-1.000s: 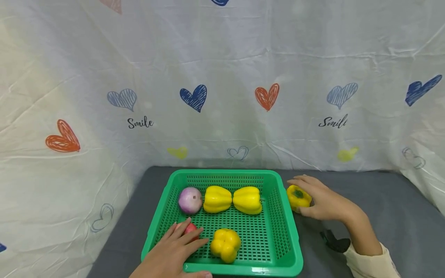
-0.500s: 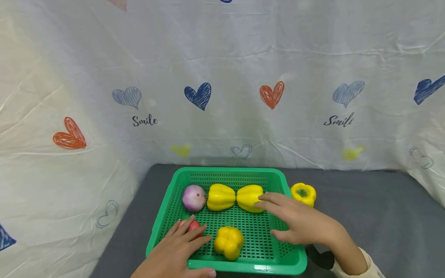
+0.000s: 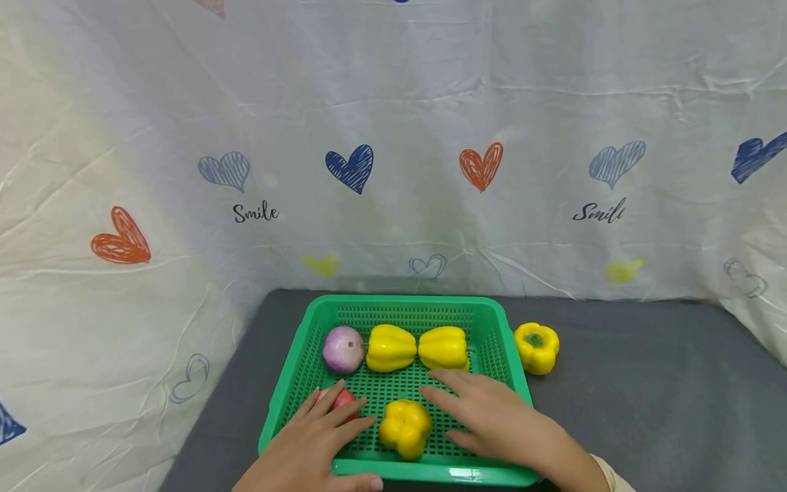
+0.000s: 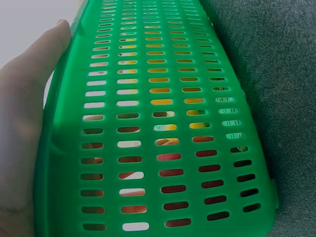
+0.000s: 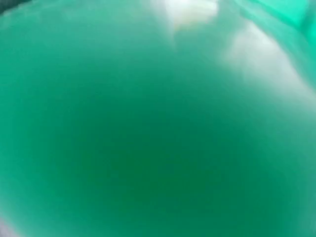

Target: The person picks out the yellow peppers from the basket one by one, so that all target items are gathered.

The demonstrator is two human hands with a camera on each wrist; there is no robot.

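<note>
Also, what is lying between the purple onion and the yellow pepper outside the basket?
Going from the purple onion to the outside pepper, the head view shows one yellow pepper, a second yellow pepper, then the basket's right wall.

The right wrist view is badly blurred.

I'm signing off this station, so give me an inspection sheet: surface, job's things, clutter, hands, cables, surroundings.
Surface: dark grey tabletop under a green basket.
Job's things: in the basket, purple onion, three yellow bell peppers, red item mostly hidden; fourth pepper on the tabletop right of the basket.
Clutter: nothing seen.
Hands: left hand over the red item, fingers spread; right hand beside the nearest pepper, nothing seen in it.
Cables: nothing seen.
Surroundings: whitish sheet printed with hearts.
</note>
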